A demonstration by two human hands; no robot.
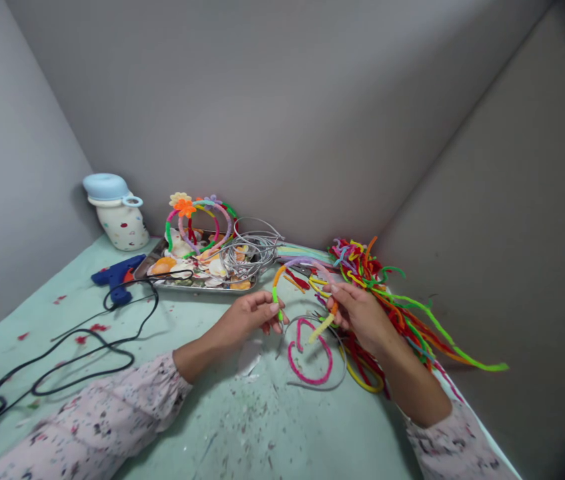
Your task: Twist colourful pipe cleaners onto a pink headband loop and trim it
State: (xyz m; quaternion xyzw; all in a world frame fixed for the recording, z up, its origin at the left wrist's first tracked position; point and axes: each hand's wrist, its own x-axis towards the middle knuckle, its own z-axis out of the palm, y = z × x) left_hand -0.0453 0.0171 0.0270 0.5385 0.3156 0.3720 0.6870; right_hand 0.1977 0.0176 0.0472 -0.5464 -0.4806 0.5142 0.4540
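Through the head camera I have both hands in front of me over the pale green counter (pixel 257 437), each closed to a pinch on a curved fuzzy band (pixel 304 261) that arches between them just above the surface. My left hand (pixel 266 313) grips its bright green stretch between thumb and fingers; my right hand (pixel 357 313) pinches the other side, near an orange section, with a pale yellow length (pixel 322 328) sticking out below. Under them I see a curled pink stem (pixel 311 382) and a grey wire loop (pixel 344 363); I can't tell whether that wire joins the band. A heap of coloured stems (pixel 361 261) lies by my right forearm. Farther back, a metal tray (pixel 202 289) carries flowered hoops (pixel 222 220) and coiled wire (pixel 257 250), with a blue glue gun (pixel 117 275) and a lidded bottle (pixel 122 223) to its left.
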